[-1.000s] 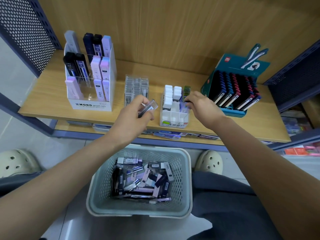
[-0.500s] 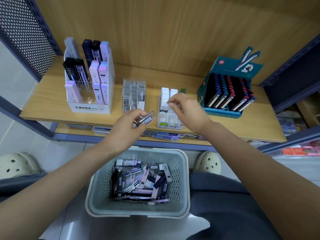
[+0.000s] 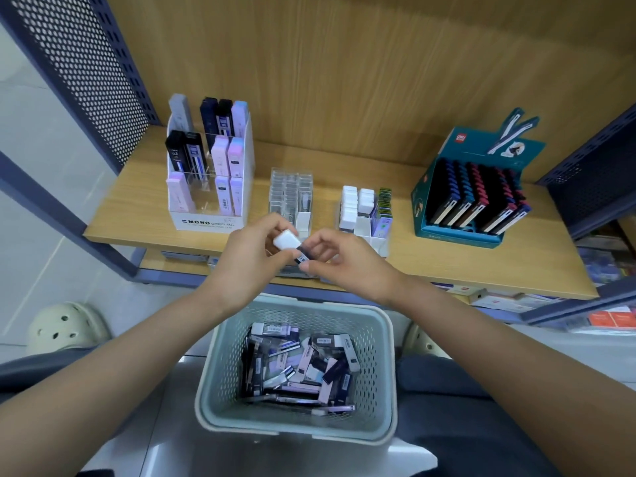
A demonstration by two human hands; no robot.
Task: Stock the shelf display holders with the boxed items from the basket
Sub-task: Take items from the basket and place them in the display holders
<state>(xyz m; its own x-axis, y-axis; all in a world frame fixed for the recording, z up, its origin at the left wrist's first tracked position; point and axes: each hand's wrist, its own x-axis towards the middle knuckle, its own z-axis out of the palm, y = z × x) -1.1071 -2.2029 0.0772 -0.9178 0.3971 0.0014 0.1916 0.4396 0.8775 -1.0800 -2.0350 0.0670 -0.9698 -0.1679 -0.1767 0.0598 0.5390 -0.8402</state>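
A pale green basket (image 3: 384, 370) on my lap holds several small boxed items (image 3: 299, 366). Just above the shelf's front edge my left hand (image 3: 253, 256) and my right hand (image 3: 347, 261) meet on one small box (image 3: 292, 245) with a white cap and a dark labelled end. The left fingers pinch the white end, the right fingers the dark end. Behind the hands stand a clear holder (image 3: 291, 197) of transparent boxes and a white divided holder (image 3: 365, 215) of white-capped boxes. A white MONO holder (image 3: 208, 223) with dark and pastel boxes stands at the left.
A teal display box (image 3: 471, 187) of dark packs sits on the right of the wooden shelf (image 3: 447, 266). Perforated blue metal side panels (image 3: 86, 63) frame the shelf. A lower shelf (image 3: 516, 299) carries more packaged goods. Pale clogs (image 3: 65, 327) rest on the floor at left.
My right hand has drawn back from the white divided holder to the left hand. Both hands now grip the same small box in front of the shelf edge.
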